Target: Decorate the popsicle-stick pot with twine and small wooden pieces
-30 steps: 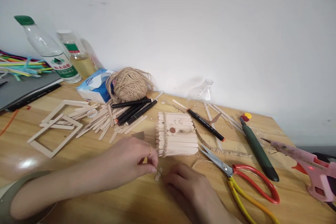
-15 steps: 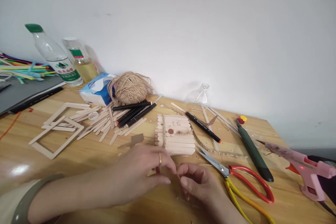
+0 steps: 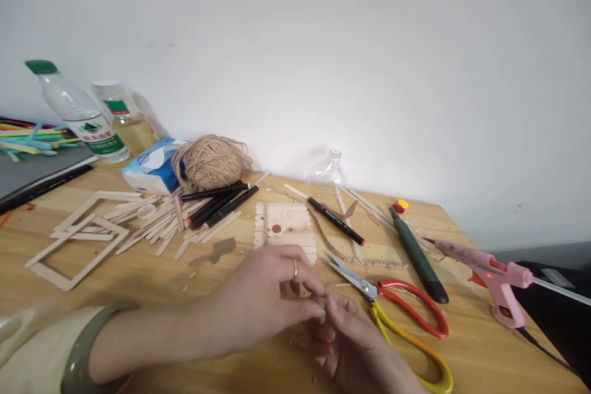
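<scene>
My left hand [image 3: 272, 289], with a gold ring and a green bangle at the wrist, is closed in a pinch near the table's front. Its fingertips meet those of my right hand [image 3: 344, 332], also pinched. Whatever lies between the fingers is too small or hidden to make out. Just beyond the hands a panel of craft sticks [image 3: 290, 225] lies flat, trimmed with twine and a small brown disc [image 3: 276, 229]. Scissors [image 3: 367, 289] with red and yellow handles lie right of my right hand, blades apart. A braided cord [image 3: 369, 261] runs beyond them.
Loose craft sticks [image 3: 161, 221], stick frames [image 3: 78, 246], black markers [image 3: 231, 203], a twine ball [image 3: 210, 160] and a tissue pack [image 3: 150, 166] lie left. Bottles [image 3: 90, 123] stand behind. A marker [image 3: 335, 221], a green cutter [image 3: 420, 258] and a pink glue gun [image 3: 494, 277] lie right.
The view has swung right, so the things on the table sit further left. My hands have come closer together, their fingertips now overlapping more.
</scene>
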{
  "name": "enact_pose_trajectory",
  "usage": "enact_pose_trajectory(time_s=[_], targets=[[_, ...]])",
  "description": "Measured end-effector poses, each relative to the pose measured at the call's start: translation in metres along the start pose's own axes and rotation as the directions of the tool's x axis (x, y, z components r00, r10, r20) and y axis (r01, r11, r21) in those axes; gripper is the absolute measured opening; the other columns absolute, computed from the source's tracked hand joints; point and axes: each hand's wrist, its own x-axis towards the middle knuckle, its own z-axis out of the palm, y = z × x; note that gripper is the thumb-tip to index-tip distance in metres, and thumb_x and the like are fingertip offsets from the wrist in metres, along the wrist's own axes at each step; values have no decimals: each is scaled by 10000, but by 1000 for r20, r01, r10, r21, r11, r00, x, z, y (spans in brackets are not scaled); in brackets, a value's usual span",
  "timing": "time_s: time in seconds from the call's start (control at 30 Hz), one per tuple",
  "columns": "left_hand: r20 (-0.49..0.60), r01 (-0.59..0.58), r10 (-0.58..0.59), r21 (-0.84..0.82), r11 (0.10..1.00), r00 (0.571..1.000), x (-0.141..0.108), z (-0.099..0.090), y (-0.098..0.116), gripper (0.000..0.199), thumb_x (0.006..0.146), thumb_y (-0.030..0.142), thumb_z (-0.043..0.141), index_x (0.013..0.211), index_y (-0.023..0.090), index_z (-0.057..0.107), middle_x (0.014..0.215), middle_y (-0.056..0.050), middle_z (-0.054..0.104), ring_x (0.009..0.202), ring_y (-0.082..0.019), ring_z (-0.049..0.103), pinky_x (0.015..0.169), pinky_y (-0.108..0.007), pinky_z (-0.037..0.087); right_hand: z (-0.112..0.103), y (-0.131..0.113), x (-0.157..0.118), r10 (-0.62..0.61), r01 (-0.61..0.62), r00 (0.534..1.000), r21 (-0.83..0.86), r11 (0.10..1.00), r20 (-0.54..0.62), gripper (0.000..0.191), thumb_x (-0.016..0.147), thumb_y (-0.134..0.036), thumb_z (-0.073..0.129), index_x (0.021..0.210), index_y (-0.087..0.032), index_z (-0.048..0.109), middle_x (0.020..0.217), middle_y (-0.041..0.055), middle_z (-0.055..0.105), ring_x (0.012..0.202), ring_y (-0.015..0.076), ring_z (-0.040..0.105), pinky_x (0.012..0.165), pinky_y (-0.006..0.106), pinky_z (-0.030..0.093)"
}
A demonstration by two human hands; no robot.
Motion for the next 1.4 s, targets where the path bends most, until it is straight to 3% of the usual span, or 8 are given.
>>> enact_pose_trajectory(time_s=[0.1, 0.2, 0.33, 0.43, 0.63, 1.0, 1.2, 1.4], targets=[[38, 8, -9, 23, 1000, 999, 2, -6, 4, 113, 707, 174, 670, 811, 176, 713, 770, 5, 621, 703, -114, 560, 646, -211, 443, -6, -1, 0, -82, 74, 996, -202, 977, -34, 409, 702, -565, 666, 772, -165, 616, 599, -53, 413, 500, 57, 372, 486, 167, 362], [47, 35, -39, 83, 996, 998, -6, -17, -2, 167, 743, 207, 641, 898, 168, 689, 787, -2, 653, 682, -111, 565, 649, -210, 448, -11, 1, 3, -197, 155, 980, -489, 858, -37, 316, 753, -490, 645, 771, -175, 626, 608, -37, 467, 517, 83, 407, 487, 199, 341], [-7, 104, -108, 335, 937, 994, -31, -25, -29, 98, 773, 174, 584, 770, 168, 682, 749, -4, 673, 691, -123, 582, 654, -216, 430, -17, 6, 9, -383, 258, 921, -839, 478, 65, 40, 759, -208, 626, 724, -190, 632, 720, 3, 541, 624, 131, 475, 591, 249, 349], [-44, 171, -169, 439, 882, 985, -46, -19, -51, 121, 780, 155, 556, 766, 188, 672, 776, 3, 679, 725, -127, 599, 670, -214, 427, -20, 11, 15, -419, 278, 891, -939, 201, 174, 135, 820, -170, 509, 780, -195, 636, 810, 46, 590, 691, 185, 542, 632, 294, 384], [-71, 238, -235, 493, 836, 970, -47, -2, -65, 96, 742, 165, 568, 784, 219, 637, 834, 19, 652, 744, -140, 588, 663, -225, 421, -24, 14, 20, -438, 265, 858, -962, -69, 268, 210, 893, -180, 409, 950, -175, 611, 884, 92, 653, 768, 239, 619, 658, 351, 471], [-93, 324, -312, 360, 875, 945, -47, -7, -71, 64, 702, 135, 567, 736, 188, 572, 853, 15, 601, 749, -130, 577, 671, -224, 419, -57, 2, -27, -661, 220, 717, -971, -88, 223, 105, 879, -303, 525, 950, -255, 586, 813, 15, 651, 672, 150, 617, 612, 233, 487], [-58, 290, -294, 428, 856, 954, -45, -9, -67, 37, 723, 167, 588, 751, 191, 589, 846, 11, 635, 747, -137, 601, 659, -218, 436, -60, 6, -32, -657, 175, 746, -984, 39, 107, 183, 864, -402, 529, 877, -248, 627, 744, 24, 637, 658, 171, 602, 610, 257, 478], [-38, 114, -119, 661, 741, 992, -40, -5, -64, 218, 867, 201, 427, 861, 223, 645, 893, -30, 684, 781, -168, 625, 671, -252, 453, -47, 9, -24, -574, 250, 807, -961, 121, 138, 123, 879, -344, 514, 863, -261, 603, 728, 1, 624, 608, 143, 587, 583, 229, 473]])
